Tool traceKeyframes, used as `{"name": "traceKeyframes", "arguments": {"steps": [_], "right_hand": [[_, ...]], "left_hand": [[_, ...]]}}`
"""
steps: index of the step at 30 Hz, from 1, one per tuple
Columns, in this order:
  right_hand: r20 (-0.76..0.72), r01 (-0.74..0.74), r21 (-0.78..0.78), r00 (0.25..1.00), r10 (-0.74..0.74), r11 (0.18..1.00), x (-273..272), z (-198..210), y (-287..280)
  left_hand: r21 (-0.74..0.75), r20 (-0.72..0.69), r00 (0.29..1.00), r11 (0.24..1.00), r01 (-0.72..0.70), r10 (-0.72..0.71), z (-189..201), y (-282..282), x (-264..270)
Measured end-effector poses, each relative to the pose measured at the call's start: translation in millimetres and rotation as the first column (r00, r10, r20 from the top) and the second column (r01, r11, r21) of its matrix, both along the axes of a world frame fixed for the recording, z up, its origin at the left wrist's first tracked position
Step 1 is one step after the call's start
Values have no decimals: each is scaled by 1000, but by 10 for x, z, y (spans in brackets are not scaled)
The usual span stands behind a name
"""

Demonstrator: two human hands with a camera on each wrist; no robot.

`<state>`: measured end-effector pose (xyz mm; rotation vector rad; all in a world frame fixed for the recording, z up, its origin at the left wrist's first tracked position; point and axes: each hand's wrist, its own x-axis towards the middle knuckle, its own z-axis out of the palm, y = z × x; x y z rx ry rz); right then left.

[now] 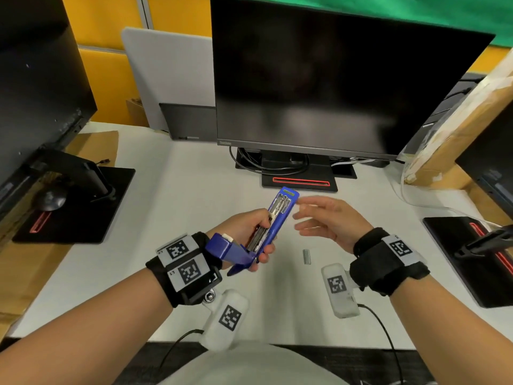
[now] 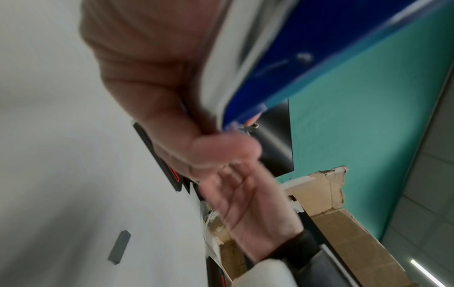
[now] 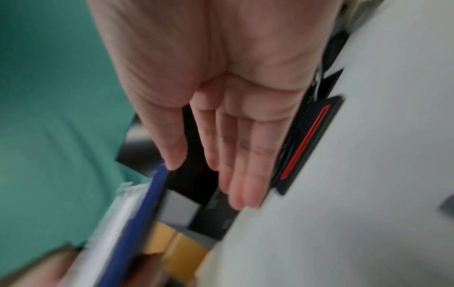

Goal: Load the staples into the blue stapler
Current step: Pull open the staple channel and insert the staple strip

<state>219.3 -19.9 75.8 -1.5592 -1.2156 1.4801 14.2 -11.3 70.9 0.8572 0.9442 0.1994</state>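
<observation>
My left hand (image 1: 249, 232) grips the blue stapler (image 1: 273, 226) above the white desk, swung wide open so its metal staple channel faces up and points toward the monitor. The stapler's blue body (image 2: 319, 58) fills the top of the left wrist view, blurred. My right hand (image 1: 319, 218) hovers just right of the stapler's far end with straight, relaxed fingers (image 3: 236, 155) and holds nothing. A grey strip of staples (image 1: 306, 256) lies flat on the desk between my wrists, also seen as the staples (image 2: 119, 246) in the left wrist view.
A dark monitor (image 1: 333, 79) stands behind on a black base with a red line (image 1: 301, 182). Another monitor stand (image 1: 83, 201) sits at left, a third base (image 1: 472, 259) at right. Cardboard boxes (image 1: 458, 129) lean at the far right. Cables run off the desk's front edge.
</observation>
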Motion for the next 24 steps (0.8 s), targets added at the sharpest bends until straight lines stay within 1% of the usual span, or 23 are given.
{"name": "traceKeyframes", "arguments": {"steps": [1, 3, 5, 6, 8, 11, 12, 13, 14, 15, 16, 17, 18, 19, 20, 21, 22, 23, 24], "right_hand": [[117, 21, -53, 993, -15, 998, 96, -150, 7], [372, 83, -160, 928, -17, 984, 275, -503, 7], [523, 102, -240, 851, 40, 965, 320, -794, -31], [566, 105, -256, 822, 61, 961, 296, -895, -48], [643, 95, -224, 762, 74, 970, 216, -1028, -48], [777, -8, -171, 613, 140, 985, 89, -1088, -8], [791, -25, -178, 591, 158, 984, 69, -1096, 12], [791, -24, -187, 589, 165, 982, 59, -1092, 26], [771, -4, -190, 618, 152, 982, 65, -1087, 40], [721, 37, -171, 686, 99, 985, 79, -1047, 46], [616, 101, -145, 788, 10, 984, 88, -961, 42], [450, 170, -119, 888, -100, 978, 77, -816, 27], [259, 245, -95, 942, -214, 965, 56, -644, 8], [79, 283, -66, 957, -278, 957, 18, -435, -21], [-50, 284, -18, 957, -285, 959, -22, -217, -50], [-118, 258, 43, 961, -252, 965, -64, -11, -72], [-144, 215, 110, 970, -198, 970, -116, 154, -83], [-130, 169, 169, 980, -148, 971, -185, 288, -89], [-77, 125, 213, 991, -111, 969, -264, 390, -90]], "left_hand": [[-5, -8, 1000, 1000, -15, 14, -15, 3, -10], [-9, -13, 999, 999, -47, 46, -45, 8, -22], [-16, -12, 997, 997, -80, 80, -72, 4, -19], [-22, -6, 996, 996, -90, 90, -77, 0, -12], [-32, 6, 995, 995, -95, 95, -81, -8, 10], [-35, 11, 995, 994, -99, 99, -75, -15, 34], [-34, 10, 995, 994, -100, 101, -68, -20, 36], [-33, 11, 995, 994, -102, 102, -65, -25, 35], [-32, 12, 994, 994, -104, 104, -62, -29, 29], [-31, 14, 994, 994, -107, 107, -60, -35, 18], [-27, 13, 994, 993, -111, 112, -60, -40, 4], [-19, 10, 993, 993, -120, 120, -63, -41, -12], [-10, 5, 991, 991, -131, 131, -63, -40, -28], [1, -2, 990, 990, -142, 142, -66, -41, -44], [10, -8, 989, 989, -150, 150, -67, -44, -56], [17, -14, 988, 988, -153, 153, -70, -47, -61], [21, -18, 988, 988, -152, 152, -71, -52, -59], [24, -24, 989, 989, -146, 146, -71, -57, -48], [27, -31, 990, 991, -134, 135, -68, -64, -28]]}}
